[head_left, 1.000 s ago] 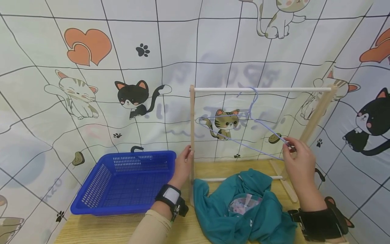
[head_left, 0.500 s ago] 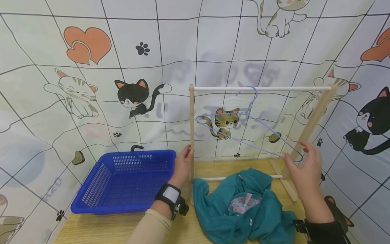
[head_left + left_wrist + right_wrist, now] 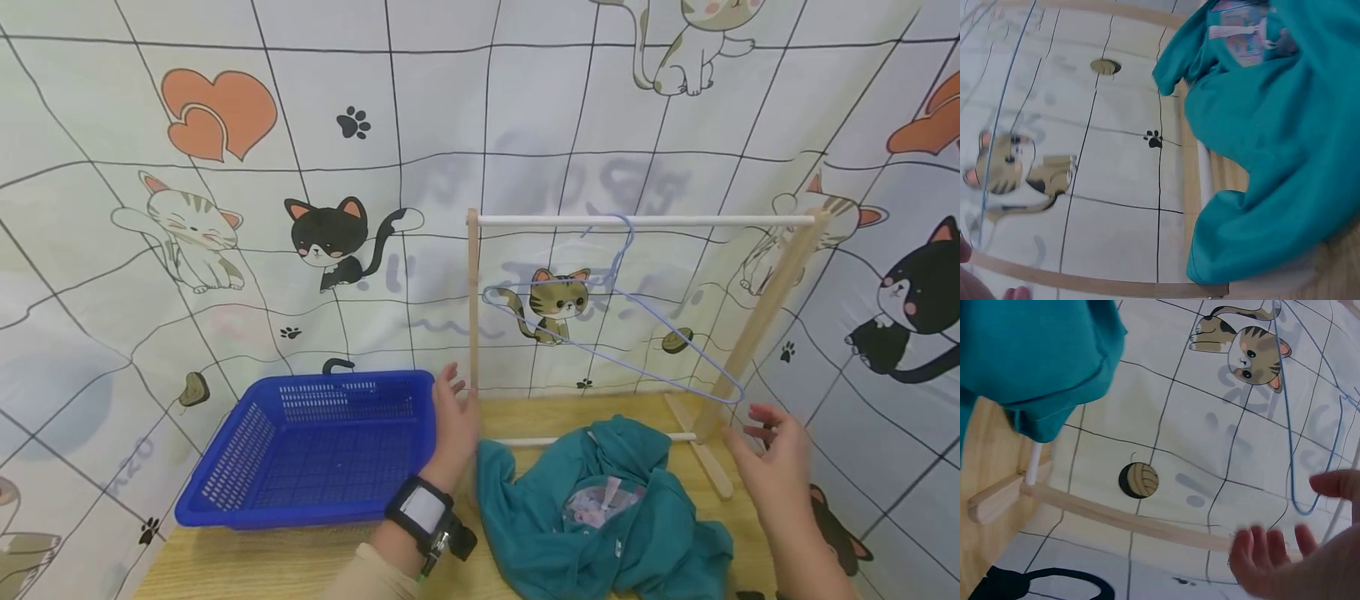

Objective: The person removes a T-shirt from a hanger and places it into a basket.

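A blue wire clothes hanger hangs by its hook from the white top bar of a small wooden clothes rack. My right hand is just below and right of the hanger's lower right corner, its fingers loosely bent around nothing. Beside the rack's left post is my left hand, fingers relaxed, between the post and the basket. A teal garment lies bunched on the table in front of the rack, a patterned patch showing in its neck opening. In the right wrist view the hanger is apart from the right fingers.
A blue plastic basket with slotted walls stands left of the rack on the wooden table. A cloth printed with cats and grid lines covers the walls behind and to the right. The rack's white lower bar runs behind the garment.
My right hand has let go of the hanger's right corner and moved down and right. My left hand has come off the rack's post. The hanger stays hanging; garment and basket have not moved.
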The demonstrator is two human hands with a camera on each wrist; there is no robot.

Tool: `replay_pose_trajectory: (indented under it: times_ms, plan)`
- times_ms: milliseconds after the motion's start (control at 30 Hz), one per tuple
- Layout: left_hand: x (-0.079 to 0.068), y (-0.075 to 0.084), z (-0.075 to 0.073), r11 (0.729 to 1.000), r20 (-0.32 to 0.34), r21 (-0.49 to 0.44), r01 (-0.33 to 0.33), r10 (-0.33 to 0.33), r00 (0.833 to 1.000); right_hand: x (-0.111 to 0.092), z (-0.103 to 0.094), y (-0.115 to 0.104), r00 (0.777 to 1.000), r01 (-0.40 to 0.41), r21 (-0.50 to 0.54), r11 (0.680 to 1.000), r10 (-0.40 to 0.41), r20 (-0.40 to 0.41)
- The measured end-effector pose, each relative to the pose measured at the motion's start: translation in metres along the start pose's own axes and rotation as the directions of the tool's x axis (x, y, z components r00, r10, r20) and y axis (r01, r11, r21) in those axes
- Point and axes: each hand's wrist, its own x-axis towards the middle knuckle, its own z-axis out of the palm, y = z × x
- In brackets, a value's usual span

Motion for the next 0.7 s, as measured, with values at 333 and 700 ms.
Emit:
replay_pose_trajectory:
  times_ms: [333,700]
  plan:
    - [-0.053,0.0,-0.013,0.937,0.296,0.201,-0.286,0.22,0.929,-0.007,0.008,0.044,0.814,0.046,-0.139,0.989,0.043,0.58]
    - [-0.089,-0.035,-0.02,0.791,0.676,0.485,-0.372,-0.069,0.734,-0.013,0.033,0.081,0.712,0.045,-0.235,0.971,0.134,0.69]
